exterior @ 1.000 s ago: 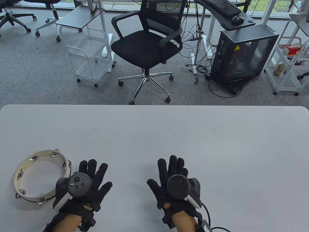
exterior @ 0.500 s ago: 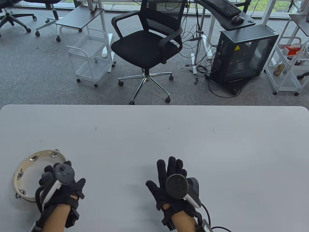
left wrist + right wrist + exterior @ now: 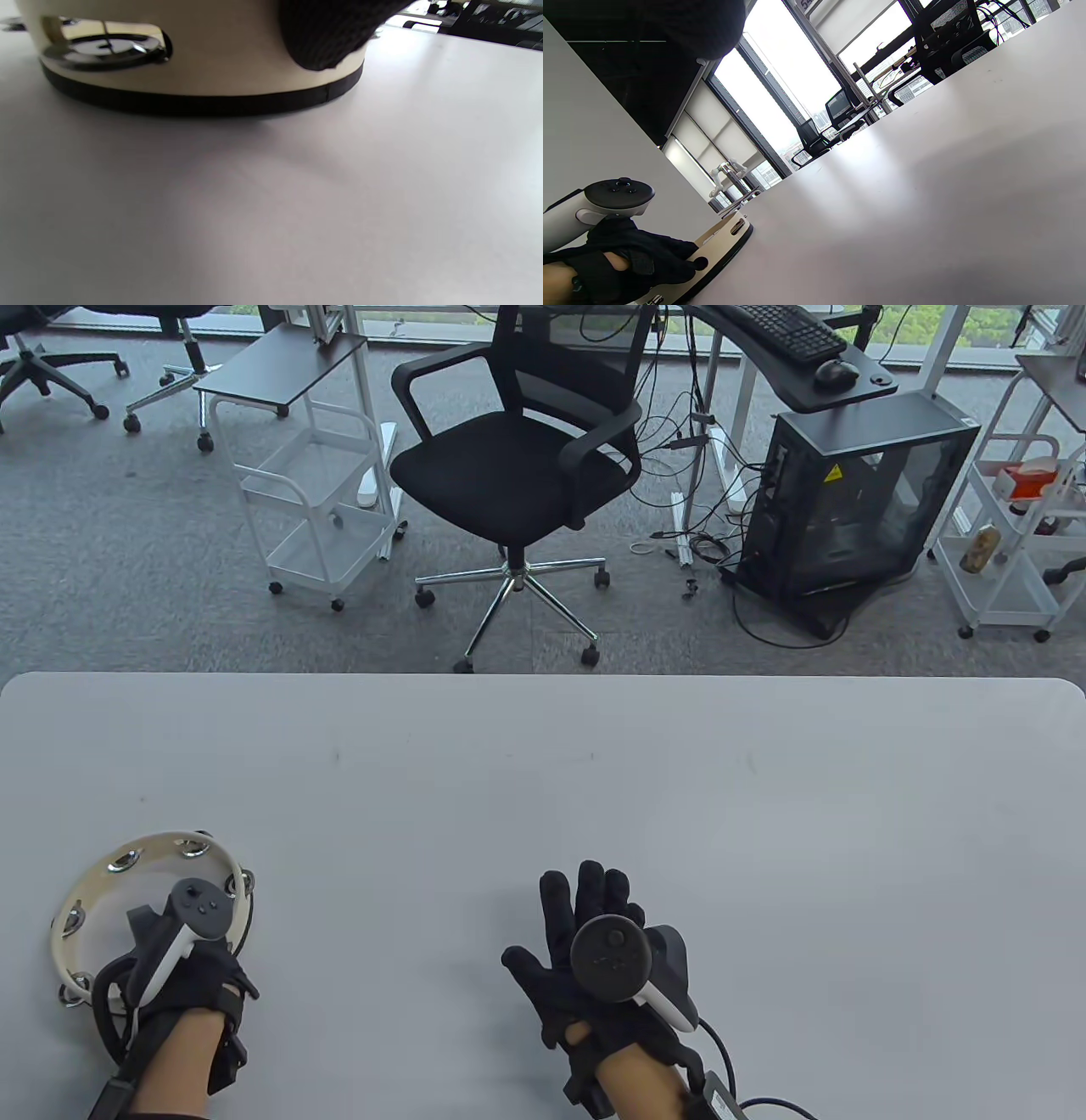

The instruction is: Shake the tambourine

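Now the left hand [image 3: 182, 976], flat beside it a second ago, is closing its fingers over the tambourine's [image 3: 127, 857] near rim at the table's [image 3: 594, 780] near-left, while the right hand [image 3: 594, 959] is resting spread flat.

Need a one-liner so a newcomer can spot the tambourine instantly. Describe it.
On the grey table, look to its near left corner. There lies the tambourine: a round cream frame with a black bottom edge and small metal jingles set in slots, the left hand on its near rim. It is the only object on the table besides the hands.
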The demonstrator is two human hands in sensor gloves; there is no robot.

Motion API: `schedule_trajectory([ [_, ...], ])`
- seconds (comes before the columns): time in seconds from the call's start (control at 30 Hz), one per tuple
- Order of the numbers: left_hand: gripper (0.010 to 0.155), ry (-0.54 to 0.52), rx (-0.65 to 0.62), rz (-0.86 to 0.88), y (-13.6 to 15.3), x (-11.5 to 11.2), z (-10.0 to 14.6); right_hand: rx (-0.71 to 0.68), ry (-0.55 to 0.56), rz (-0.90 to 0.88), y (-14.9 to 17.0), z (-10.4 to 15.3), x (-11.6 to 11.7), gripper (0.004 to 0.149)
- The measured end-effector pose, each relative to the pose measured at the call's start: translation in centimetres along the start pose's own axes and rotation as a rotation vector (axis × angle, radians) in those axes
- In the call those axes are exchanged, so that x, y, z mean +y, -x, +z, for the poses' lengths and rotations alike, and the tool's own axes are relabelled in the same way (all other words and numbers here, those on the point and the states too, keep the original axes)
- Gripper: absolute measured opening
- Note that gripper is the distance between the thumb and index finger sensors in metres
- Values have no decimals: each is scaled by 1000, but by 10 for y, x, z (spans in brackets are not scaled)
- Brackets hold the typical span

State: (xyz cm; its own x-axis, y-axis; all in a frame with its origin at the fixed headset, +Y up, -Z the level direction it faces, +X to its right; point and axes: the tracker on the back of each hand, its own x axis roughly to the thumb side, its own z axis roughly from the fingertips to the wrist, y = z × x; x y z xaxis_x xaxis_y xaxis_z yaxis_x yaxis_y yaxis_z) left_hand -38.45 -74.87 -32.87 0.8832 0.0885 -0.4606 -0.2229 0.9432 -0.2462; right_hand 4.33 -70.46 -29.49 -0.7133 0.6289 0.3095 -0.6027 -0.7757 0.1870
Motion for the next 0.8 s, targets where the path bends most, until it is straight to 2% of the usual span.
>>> schedule_trajectory([
  [0.1,47,-98,-66,134,1,14,11,-22,44,-46,0,0,-2,89],
  [0.17,47,-157,-158,301,2,25,20,-45,85,-106,-1,1,-4,90],
  [0.2,46,-181,-235,445,2,29,25,-53,111,-162,-1,1,-5,90],
  [0.27,46,-187,-317,648,0,33,33,-61,150,-260,0,2,-6,90],
  [0.37,47,-98,-548,1069,-12,35,45,-96,212,-449,0,2,-5,90],
  [0.4,47,-65,-605,1143,-17,35,48,-104,224,-503,-1,2,-3,91],
  [0.47,47,65,-768,1256,-37,31,58,-118,262,-676,-3,2,4,91],
  [0.53,47,153,-919,1250,-60,26,72,-130,263,-863,-7,2,14,85],
  [0.63,47,305,-1146,1142,-97,16,100,-179,248,-1104,-16,2,29,82],
  [0.7,47,485,-1326,1011,-126,4,126,-253,175,-1096,-29,2,40,82],
  [0.73,48,537,-1378,945,-133,1,134,-272,155,-1061,-30,5,40,82],
  [0.77,50,526,-1394,924,-136,-1,142,-244,238,-1010,-32,7,40,81],
  [0.8,51,490,-1366,932,-135,-1,144,-250,253,-1016,-30,8,39,80],
])
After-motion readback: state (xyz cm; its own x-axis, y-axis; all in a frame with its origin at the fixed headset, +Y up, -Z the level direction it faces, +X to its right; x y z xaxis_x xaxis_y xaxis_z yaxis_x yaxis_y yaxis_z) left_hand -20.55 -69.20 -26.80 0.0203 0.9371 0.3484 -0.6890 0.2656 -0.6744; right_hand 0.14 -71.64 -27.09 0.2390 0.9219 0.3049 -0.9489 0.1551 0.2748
